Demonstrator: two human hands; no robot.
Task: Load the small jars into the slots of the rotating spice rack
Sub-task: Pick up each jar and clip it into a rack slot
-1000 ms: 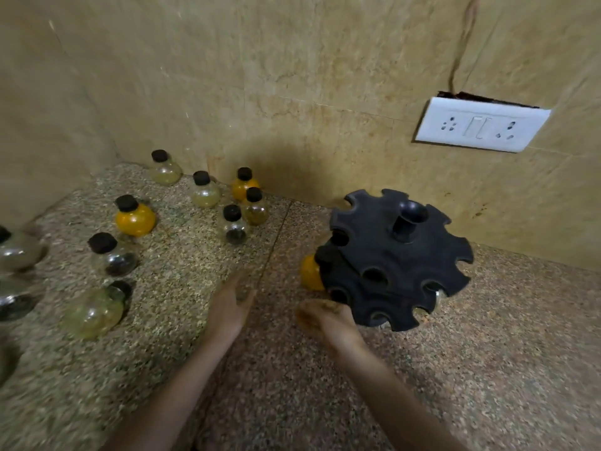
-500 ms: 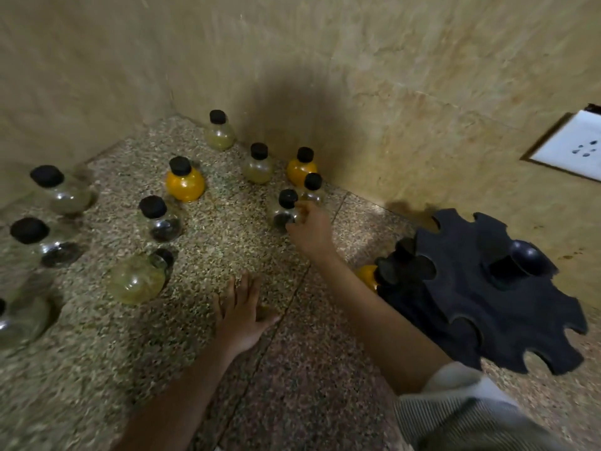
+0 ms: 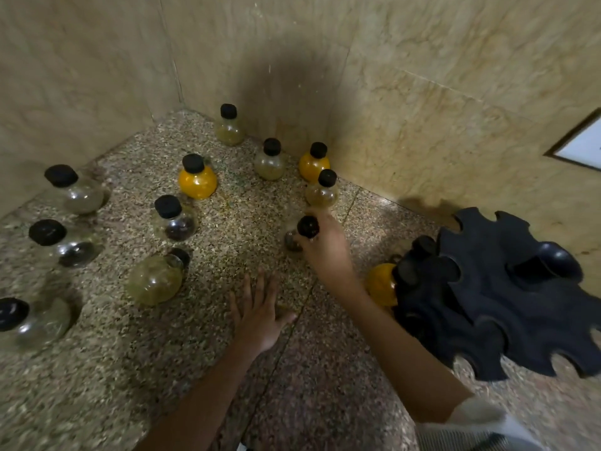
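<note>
Obs: right grip (image 3: 325, 247) is closed round the small round glass jar with a black cap and dark contents (image 3: 308, 226). Fingers wrap the neck and shoulder, and the jar is tilted with its cap leaning toward the rack side. Cannot tell whether its base is clear of the speckled granite desk (image 3: 97, 369). The left grip (image 3: 260, 315) holds nothing: fingers straight and spread, palm flat on the desk. The black plastic rotating spice rack with notched slots (image 3: 487, 288) sits well apart to the right, with one orange-filled jar (image 3: 380, 284) already hanging in a slot on its near-left side.

Risks, as judged:
- The hold is high on smooth glass, so the round body could slip or swing on the way across.
- A pale yellow-filled jar with a black cap (image 3: 322, 190) stands just behind the knuckles; a backward flick of the hand would topple it.
- The rack presumably turns freely. Pushing a neck into a notch one-handed may spin it and miss the slot, and the left grip is not near enough to steady it.
- The loaded orange-filled jar lies on the approach path; a bump could unseat it.

Versus half a second back: right fingertips were only at the cap with the jar upright; now wrapped and tipped. Left grip unchanged on the desk. A second back both hands were by the rack
</note>
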